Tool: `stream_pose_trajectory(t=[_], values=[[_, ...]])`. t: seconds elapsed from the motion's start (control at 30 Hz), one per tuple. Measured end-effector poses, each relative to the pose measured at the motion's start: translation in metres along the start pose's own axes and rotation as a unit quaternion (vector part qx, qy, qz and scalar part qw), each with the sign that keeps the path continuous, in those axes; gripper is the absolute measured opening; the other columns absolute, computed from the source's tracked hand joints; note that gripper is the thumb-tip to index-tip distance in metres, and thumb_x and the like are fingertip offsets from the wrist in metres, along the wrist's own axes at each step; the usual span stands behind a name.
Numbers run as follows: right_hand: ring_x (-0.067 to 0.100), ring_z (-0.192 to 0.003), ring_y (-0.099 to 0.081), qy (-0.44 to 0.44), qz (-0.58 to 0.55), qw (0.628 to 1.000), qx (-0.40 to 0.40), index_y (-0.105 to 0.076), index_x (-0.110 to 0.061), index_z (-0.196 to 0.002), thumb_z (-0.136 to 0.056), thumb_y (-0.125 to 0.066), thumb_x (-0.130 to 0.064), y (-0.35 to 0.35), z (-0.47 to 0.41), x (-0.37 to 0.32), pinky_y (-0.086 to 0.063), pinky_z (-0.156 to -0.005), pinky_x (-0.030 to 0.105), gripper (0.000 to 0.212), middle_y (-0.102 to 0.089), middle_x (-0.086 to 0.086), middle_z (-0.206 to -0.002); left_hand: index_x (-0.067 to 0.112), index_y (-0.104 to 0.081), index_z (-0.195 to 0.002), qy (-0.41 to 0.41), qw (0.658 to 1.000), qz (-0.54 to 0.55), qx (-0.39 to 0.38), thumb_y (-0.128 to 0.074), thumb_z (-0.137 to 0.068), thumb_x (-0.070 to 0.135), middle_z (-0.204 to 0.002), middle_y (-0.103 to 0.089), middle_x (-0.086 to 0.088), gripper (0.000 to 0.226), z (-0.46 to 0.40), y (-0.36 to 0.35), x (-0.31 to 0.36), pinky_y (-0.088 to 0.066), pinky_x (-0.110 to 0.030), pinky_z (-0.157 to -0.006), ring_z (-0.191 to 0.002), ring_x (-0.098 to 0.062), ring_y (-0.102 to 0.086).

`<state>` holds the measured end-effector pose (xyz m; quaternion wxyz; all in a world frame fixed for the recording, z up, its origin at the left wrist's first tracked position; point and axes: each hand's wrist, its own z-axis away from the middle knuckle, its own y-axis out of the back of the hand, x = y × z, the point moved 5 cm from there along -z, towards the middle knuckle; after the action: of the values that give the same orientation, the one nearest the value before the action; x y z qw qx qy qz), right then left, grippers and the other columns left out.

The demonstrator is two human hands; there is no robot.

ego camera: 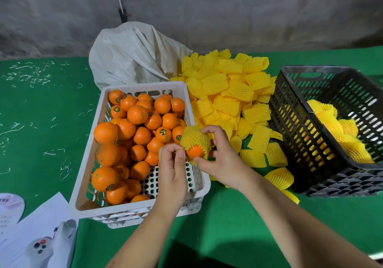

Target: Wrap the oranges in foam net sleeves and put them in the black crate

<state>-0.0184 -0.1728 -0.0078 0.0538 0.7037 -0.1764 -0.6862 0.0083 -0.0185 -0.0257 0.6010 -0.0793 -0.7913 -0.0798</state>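
An orange (194,152) sits partly inside a yellow foam net sleeve (193,136), held above the right rim of the white crate. My left hand (173,168) pinches the sleeve's lower left edge. My right hand (221,156) grips the sleeve from the right, fingers curled over its top and thumb at its bottom edge. The white crate (145,209) holds several bare oranges (136,135). A pile of loose yellow sleeves (232,93) lies behind my hands. The black crate (306,135) at the right holds several wrapped oranges (339,131).
A white woven sack (132,54) stands behind the white crate. Printed papers (35,232) lie at the lower left. The green table cover (41,122) carries scattered white shreds at the left. A grey wall rises behind the table.
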Motion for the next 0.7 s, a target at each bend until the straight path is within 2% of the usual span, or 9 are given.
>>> stream_pose_trajectory(t=[0.07,0.1,0.17,0.2,0.3,0.4,0.47,0.6,0.7], values=[[0.020,-0.098,-0.069,-0.015,-0.033,0.999,0.002,-0.038,-0.045,-0.133,-0.075,-0.080,-0.040,-0.002,0.001,0.002,-0.060,-0.073,0.031,0.072,-0.054,-0.005,-0.120,0.027,-0.052,-0.129,0.008,1.000,-0.013,-0.010,-0.054,-0.107,0.031,-0.129,-0.053,-0.007,0.022,0.001,-0.001,-0.001,-0.047,-0.039,-0.100,-0.122,-0.023,-0.057],[0.023,-0.099,-0.068,-0.022,-0.031,0.999,0.009,-0.038,-0.046,-0.131,-0.073,-0.080,-0.042,-0.001,0.002,0.003,-0.058,-0.072,0.032,0.072,-0.055,-0.002,-0.120,0.029,-0.051,-0.137,0.021,0.999,-0.014,-0.024,-0.057,-0.106,0.032,-0.137,-0.053,-0.006,0.031,0.001,-0.002,-0.002,-0.048,-0.037,-0.103,-0.128,-0.023,-0.056],[0.025,-0.113,-0.060,-0.028,0.006,0.999,0.032,-0.038,-0.049,-0.129,-0.070,-0.076,-0.045,0.004,0.004,0.003,-0.057,-0.081,0.035,0.070,-0.049,0.000,-0.127,0.036,-0.058,-0.138,0.026,0.999,-0.033,-0.020,-0.061,-0.107,0.028,-0.135,-0.058,-0.001,0.032,-0.002,-0.001,-0.003,-0.051,-0.032,-0.103,-0.126,-0.012,-0.059],[0.022,-0.120,-0.053,-0.024,0.036,0.998,0.043,-0.038,-0.052,-0.128,-0.069,-0.073,-0.048,0.006,0.005,0.002,-0.054,-0.086,0.032,0.069,-0.045,-0.004,-0.130,0.036,-0.063,-0.132,0.030,0.999,-0.035,-0.004,-0.061,-0.108,0.023,-0.130,-0.063,0.000,0.027,-0.004,0.001,-0.005,-0.053,-0.036,-0.103,-0.124,-0.012,-0.061],[0.013,-0.131,-0.039,0.012,0.097,0.994,0.040,-0.039,-0.054,-0.129,-0.072,-0.073,-0.052,0.008,0.008,-0.001,-0.043,-0.100,0.029,0.066,-0.037,-0.017,-0.132,0.031,-0.072,-0.118,0.062,0.997,0.002,0.034,-0.058,-0.109,0.014,-0.120,-0.072,-0.005,0.025,-0.005,0.004,-0.012,-0.056,-0.058,-0.098,-0.115,-0.024,-0.068],[0.016,-0.133,-0.042,0.032,0.122,0.991,0.041,-0.045,-0.046,-0.130,-0.076,-0.083,-0.042,0.008,0.008,0.000,-0.044,-0.107,0.037,0.066,-0.037,-0.013,-0.131,0.038,-0.068,-0.116,0.017,0.999,-0.018,0.041,-0.052,-0.111,0.019,-0.116,-0.069,-0.007,0.025,0.000,0.004,-0.008,-0.056,-0.061,-0.090,-0.108,-0.030,-0.067],[0.015,-0.128,-0.046,0.034,0.130,0.988,0.075,-0.048,-0.040,-0.128,-0.072,-0.082,-0.043,0.009,0.007,0.000,-0.046,-0.100,0.030,0.065,-0.038,-0.012,-0.128,0.043,-0.064,-0.115,-0.021,0.998,-0.049,0.042,-0.049,-0.110,0.020,-0.115,-0.067,-0.003,0.028,0.003,0.002,-0.003,-0.055,-0.054,-0.091,-0.109,-0.027,-0.065],[0.009,-0.121,-0.046,0.028,0.116,0.978,0.169,-0.051,-0.037,-0.128,-0.064,-0.073,-0.051,0.002,0.008,0.000,-0.040,-0.086,0.013,0.068,-0.040,-0.014,-0.125,0.046,-0.061,-0.116,-0.086,0.990,-0.100,0.044,-0.051,-0.109,0.014,-0.115,-0.062,0.009,0.034,0.005,-0.003,0.006,-0.052,-0.032,-0.093,-0.113,-0.018,-0.062],[-0.002,-0.121,-0.045,0.012,0.050,0.978,0.203,-0.052,-0.040,-0.126,-0.068,-0.072,-0.048,-0.005,0.012,0.004,-0.040,-0.086,0.007,0.062,-0.041,-0.021,-0.121,0.040,-0.067,-0.116,-0.039,0.998,-0.036,0.024,-0.055,-0.108,0.028,-0.114,-0.066,0.005,0.019,0.002,0.000,0.001,-0.054,-0.034,-0.091,-0.111,-0.017,-0.065]])
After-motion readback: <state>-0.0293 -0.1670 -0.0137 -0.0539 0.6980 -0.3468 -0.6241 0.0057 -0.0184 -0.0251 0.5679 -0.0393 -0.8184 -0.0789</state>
